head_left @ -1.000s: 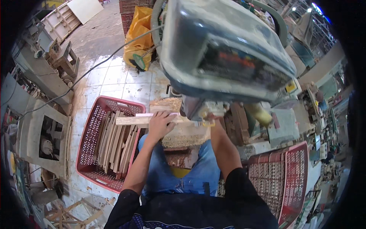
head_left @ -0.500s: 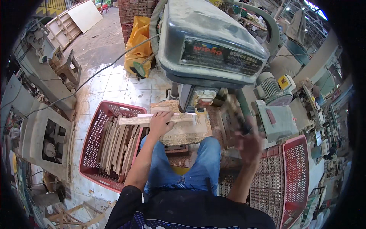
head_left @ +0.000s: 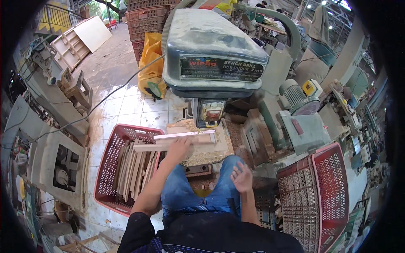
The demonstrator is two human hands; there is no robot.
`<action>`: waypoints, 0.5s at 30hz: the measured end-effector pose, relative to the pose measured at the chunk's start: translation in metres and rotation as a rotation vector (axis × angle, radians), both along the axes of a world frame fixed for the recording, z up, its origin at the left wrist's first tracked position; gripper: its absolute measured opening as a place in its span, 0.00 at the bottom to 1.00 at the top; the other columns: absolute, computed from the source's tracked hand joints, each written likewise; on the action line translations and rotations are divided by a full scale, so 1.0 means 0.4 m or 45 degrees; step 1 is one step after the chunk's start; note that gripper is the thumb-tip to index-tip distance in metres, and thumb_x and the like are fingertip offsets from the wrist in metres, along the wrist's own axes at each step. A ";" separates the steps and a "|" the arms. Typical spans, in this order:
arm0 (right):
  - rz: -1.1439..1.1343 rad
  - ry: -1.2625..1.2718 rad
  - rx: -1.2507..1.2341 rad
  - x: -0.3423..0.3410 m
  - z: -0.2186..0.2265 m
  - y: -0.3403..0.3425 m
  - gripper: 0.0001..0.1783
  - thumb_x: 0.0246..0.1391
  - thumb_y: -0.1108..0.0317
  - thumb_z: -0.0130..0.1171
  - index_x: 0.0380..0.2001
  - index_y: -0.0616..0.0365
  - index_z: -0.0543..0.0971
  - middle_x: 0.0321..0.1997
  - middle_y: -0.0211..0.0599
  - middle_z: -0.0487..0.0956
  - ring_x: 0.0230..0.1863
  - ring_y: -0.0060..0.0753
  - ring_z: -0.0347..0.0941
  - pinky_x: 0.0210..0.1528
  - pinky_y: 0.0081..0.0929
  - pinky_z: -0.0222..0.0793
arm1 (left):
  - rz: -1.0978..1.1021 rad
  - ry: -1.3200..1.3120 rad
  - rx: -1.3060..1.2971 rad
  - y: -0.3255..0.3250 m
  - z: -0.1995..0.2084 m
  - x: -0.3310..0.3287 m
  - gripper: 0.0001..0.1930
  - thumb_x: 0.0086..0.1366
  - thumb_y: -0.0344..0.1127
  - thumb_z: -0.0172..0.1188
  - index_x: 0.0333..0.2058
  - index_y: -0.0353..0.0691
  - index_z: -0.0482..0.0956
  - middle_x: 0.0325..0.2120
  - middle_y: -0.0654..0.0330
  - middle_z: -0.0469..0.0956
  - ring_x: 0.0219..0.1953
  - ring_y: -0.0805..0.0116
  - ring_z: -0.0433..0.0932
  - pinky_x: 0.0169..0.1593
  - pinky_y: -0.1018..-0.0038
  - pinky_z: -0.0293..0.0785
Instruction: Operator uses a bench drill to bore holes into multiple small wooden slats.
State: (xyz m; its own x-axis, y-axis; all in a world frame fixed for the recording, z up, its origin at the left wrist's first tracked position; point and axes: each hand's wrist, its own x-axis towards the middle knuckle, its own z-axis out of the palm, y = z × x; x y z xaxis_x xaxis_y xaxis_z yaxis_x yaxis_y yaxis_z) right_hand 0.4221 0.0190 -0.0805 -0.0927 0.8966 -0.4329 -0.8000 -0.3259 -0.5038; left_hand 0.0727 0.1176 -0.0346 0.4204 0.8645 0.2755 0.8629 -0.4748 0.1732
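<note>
A pale wooden strip (head_left: 154,147) lies across the dusty work board (head_left: 219,149) under a bench drill (head_left: 211,55), its left end jutting out over a red crate. My left hand (head_left: 180,149) is closed over the strip near its middle; the fingers are slightly blurred. Just behind runs a straight white-edged guide piece (head_left: 179,135), with a short end block at its right. My right hand (head_left: 241,178) hovers above my right knee, fingers apart and a little curled, holding nothing. The drill's bit is hidden behind the switch box (head_left: 212,112).
To the left, the red plastic crate (head_left: 103,173) holds several wooden strips. Red crates (head_left: 331,189) stand at the right, beside a green machine with a motor (head_left: 293,95). A cable (head_left: 112,79) crosses the left side. Behind it sits an orange sack (head_left: 151,63).
My right hand has come away from the drill's right side, down and leftward to my knee. My left hand stays on the strip. The whole view has shifted slightly.
</note>
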 end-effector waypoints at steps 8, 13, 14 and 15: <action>0.135 0.037 -0.100 0.008 -0.067 0.037 0.22 0.68 0.52 0.53 0.56 0.54 0.72 0.44 0.34 0.78 0.44 0.34 0.76 0.53 0.41 0.71 | -0.139 -0.114 0.039 -0.081 0.051 -0.023 0.20 0.62 0.38 0.59 0.53 0.46 0.76 0.42 0.55 0.76 0.41 0.53 0.81 0.46 0.58 0.78; 0.099 0.235 -0.101 0.031 -0.086 0.047 0.23 0.69 0.50 0.52 0.58 0.52 0.71 0.49 0.35 0.75 0.47 0.34 0.76 0.56 0.45 0.71 | -0.004 -0.103 0.060 -0.062 0.042 -0.063 0.18 0.65 0.43 0.60 0.51 0.46 0.77 0.40 0.55 0.75 0.42 0.52 0.79 0.45 0.57 0.76; 0.098 0.264 -0.100 0.034 -0.088 0.047 0.23 0.69 0.50 0.52 0.58 0.52 0.71 0.49 0.36 0.75 0.48 0.34 0.77 0.56 0.45 0.71 | 0.016 -0.098 0.120 -0.048 0.029 -0.069 0.18 0.64 0.44 0.60 0.51 0.46 0.78 0.40 0.56 0.75 0.43 0.53 0.78 0.46 0.57 0.75; 0.097 0.293 -0.100 0.035 -0.091 0.046 0.23 0.69 0.50 0.52 0.59 0.51 0.71 0.50 0.36 0.75 0.48 0.34 0.77 0.56 0.46 0.71 | 0.035 -0.092 0.181 -0.034 0.015 -0.077 0.18 0.63 0.44 0.61 0.50 0.46 0.78 0.39 0.56 0.75 0.44 0.54 0.78 0.47 0.58 0.74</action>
